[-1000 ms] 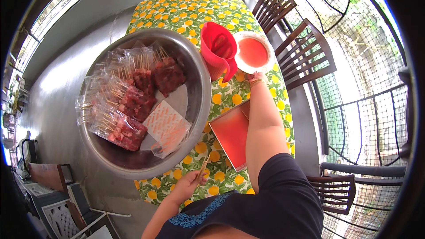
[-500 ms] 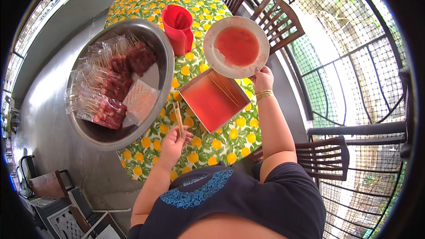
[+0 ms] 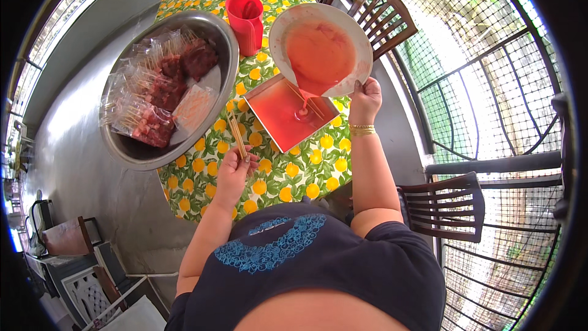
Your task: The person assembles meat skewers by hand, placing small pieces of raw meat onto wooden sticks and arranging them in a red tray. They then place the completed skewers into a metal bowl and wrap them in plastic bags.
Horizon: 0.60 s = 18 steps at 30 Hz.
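My right hand [image 3: 365,99] grips the rim of a white plate [image 3: 283,21], which is tilted toward me. Red liquid [image 3: 323,55] runs off its lower edge in a stream into a square metal tray [image 3: 263,124]. The tray holds more red liquid, and a couple of wooden sticks lie in it under the stream. Left of the tray, my left hand [image 3: 236,168] is closed round a small bundle of wooden skewers [image 3: 236,135] pointing up and away. A large metal basin [image 3: 231,55] at the left holds bagged skewers of red meat [image 3: 160,101].
A red pitcher [image 3: 246,24] stands behind the tray, beside the basin. Everything rests on a table with a lemon-print tablecloth [image 3: 288,184]. Dark wooden chairs [image 3: 386,18] line the right side, before a metal grille. Stacked furniture [image 3: 79,270] sits at the lower left.
The plate has tipped from nearly level to slanted, and its liquid now pours into the tray. My left hand still holds the skewers, their tips leaning further left.
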Each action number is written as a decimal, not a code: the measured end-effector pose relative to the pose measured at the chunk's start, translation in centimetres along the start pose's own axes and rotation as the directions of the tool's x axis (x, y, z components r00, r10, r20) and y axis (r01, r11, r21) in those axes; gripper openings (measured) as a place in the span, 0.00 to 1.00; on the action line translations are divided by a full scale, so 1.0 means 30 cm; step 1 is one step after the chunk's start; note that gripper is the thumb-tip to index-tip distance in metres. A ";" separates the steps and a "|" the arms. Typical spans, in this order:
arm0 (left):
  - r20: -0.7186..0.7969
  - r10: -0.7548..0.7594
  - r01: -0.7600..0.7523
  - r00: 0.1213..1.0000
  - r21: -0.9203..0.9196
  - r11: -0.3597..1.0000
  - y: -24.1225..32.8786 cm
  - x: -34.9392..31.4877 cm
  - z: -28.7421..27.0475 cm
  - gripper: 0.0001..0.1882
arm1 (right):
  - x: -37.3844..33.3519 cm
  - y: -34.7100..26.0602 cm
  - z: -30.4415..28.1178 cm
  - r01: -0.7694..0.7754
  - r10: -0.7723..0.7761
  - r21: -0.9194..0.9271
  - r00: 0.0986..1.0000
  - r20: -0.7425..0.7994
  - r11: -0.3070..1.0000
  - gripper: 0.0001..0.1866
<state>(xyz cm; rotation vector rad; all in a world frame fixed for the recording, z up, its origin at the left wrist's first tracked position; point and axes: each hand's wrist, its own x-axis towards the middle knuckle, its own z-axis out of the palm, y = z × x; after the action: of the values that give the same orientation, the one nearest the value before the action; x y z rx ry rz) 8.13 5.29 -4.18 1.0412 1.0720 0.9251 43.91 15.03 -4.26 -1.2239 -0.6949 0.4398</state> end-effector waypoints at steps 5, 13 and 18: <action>-0.002 0.003 -0.004 1.000 -0.032 0.999 -0.009 -0.031 0.002 0.11 | -0.028 -0.059 0.055 0.112 -0.111 -0.037 0.994 0.015 0.993 0.08; -0.032 0.016 -0.017 0.999 -0.027 0.999 -0.009 -0.057 -0.001 0.11 | -0.038 -0.087 0.093 0.137 -0.138 0.023 0.987 0.087 0.990 0.06; -0.035 0.016 -0.016 0.999 -0.008 1.000 -0.011 -0.058 0.004 0.11 | -0.025 -0.066 0.101 0.202 -0.199 -0.038 0.978 0.057 0.979 0.06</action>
<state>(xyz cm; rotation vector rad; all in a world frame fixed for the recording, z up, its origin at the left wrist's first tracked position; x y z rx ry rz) 7.88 3.52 -4.08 1.0317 1.0898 0.9632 41.15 16.09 -2.02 -1.1724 -0.8683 0.2916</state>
